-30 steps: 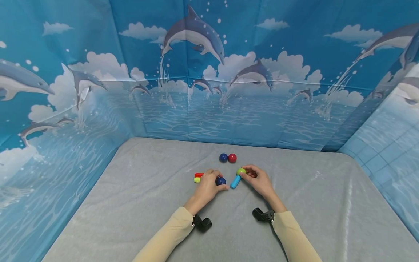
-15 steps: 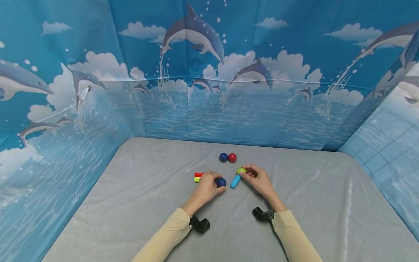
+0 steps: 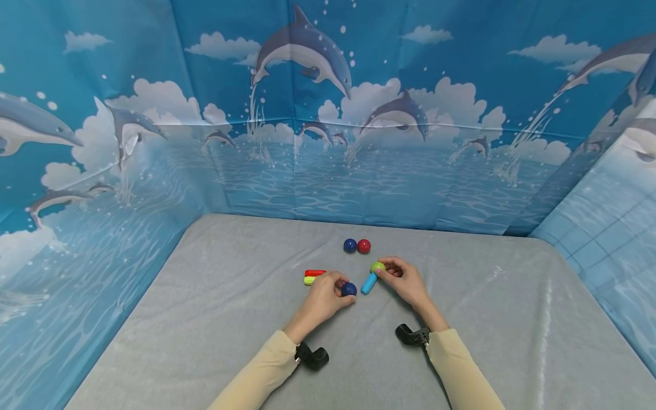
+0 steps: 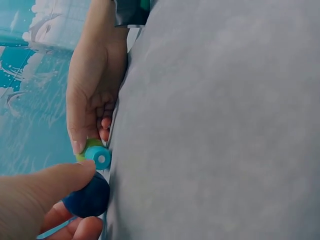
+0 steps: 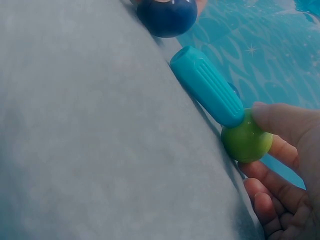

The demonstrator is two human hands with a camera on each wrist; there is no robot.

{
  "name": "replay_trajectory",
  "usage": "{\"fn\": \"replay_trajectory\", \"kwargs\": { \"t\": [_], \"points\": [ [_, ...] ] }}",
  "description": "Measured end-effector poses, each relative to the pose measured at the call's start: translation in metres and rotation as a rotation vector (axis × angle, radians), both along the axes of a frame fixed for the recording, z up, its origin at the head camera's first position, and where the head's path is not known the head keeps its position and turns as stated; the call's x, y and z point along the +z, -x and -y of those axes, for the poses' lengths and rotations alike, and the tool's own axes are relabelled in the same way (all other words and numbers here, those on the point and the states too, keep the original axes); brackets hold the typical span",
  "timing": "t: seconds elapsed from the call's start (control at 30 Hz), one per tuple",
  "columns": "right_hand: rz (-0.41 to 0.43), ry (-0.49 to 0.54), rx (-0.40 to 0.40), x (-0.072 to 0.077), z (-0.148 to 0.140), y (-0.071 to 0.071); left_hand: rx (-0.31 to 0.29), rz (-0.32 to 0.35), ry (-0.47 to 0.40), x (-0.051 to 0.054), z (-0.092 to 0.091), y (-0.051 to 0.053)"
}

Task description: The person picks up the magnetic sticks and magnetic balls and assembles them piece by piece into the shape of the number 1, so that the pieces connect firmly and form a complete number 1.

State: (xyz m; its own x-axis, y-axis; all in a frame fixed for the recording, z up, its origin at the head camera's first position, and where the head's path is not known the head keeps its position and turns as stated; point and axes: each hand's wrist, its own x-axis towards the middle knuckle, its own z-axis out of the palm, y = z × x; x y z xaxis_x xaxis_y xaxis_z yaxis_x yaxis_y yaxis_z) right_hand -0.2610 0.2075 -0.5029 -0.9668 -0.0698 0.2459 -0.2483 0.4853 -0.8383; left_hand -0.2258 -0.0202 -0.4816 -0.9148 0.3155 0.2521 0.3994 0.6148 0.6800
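Note:
Between thumb and fingers, my left hand (image 3: 324, 297) grips a dark blue ball (image 3: 349, 289) low over the cloth. My right hand (image 3: 406, 282) pinches a lime green ball (image 3: 377, 267). A light blue ribbed rod (image 3: 368, 283) joins this ball at one end; its free end points toward the blue ball, with a gap between them. In the right wrist view the rod (image 5: 207, 87) slants up from the green ball (image 5: 246, 137). The left wrist view shows the rod's round end (image 4: 101, 158) with a small hole, just beyond the held blue ball (image 4: 90, 196).
Behind the hands, a second blue ball (image 3: 350, 246) and a red ball (image 3: 364, 246) sit side by side. Left of my left hand lie a red rod (image 3: 314, 273) and a yellow rod (image 3: 310, 281), partly covered by it. Grey cloth (image 3: 225, 319) covers the table; a dolphin-print curtain (image 3: 328, 171) surrounds it.
My left hand has shifted slightly toward me with the blue ball, which now sits a little lower and right. The right hand, green ball and light blue rod have hardly moved.

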Motion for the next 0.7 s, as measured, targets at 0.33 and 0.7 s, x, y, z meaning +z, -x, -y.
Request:
{"fn": "replay_trajectory", "kwargs": {
  "t": [0.33, 0.7],
  "points": [
    [-0.007, -0.003, 0.002, 0.0003, 0.0002, -0.0001, 0.011, -0.002, -0.038, -0.003, -0.0041, -0.0044],
    [-0.011, -0.003, 0.012, 0.0017, -0.0005, -0.0009, 0.015, -0.014, -0.036, -0.0013, -0.0089, -0.008]
  ]
}}
